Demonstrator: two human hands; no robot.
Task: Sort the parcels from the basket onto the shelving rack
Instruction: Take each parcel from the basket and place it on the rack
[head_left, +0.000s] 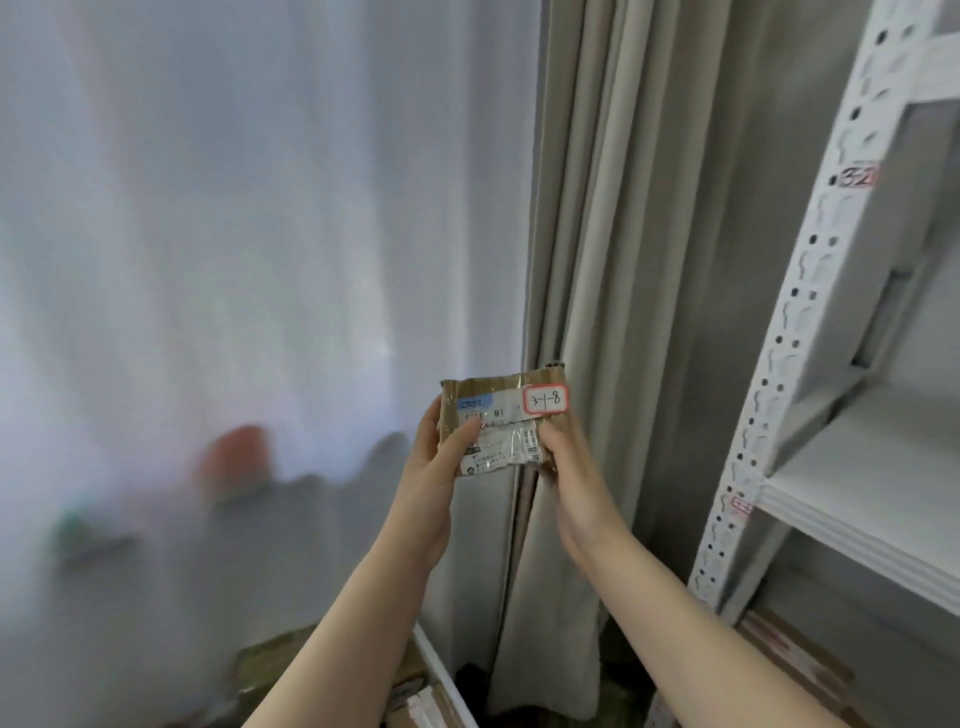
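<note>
Parcel (493, 421) held up left of the rack (810, 291), well apart from it. Left hand (441, 457) grips its far edge, thumb across the printed label; right hand (563, 457) grips the lower corner nearer the rack. Red-bordered sticker (544, 399) reads 3-1-8. We judge the step in hand is reading the code. To do it well, we hold thumbs off the sticker and match it against the rack's post tags before choosing a shelf — upper tag (858, 176) reads 32, lower tag (742, 505) is too blurred.
</note>
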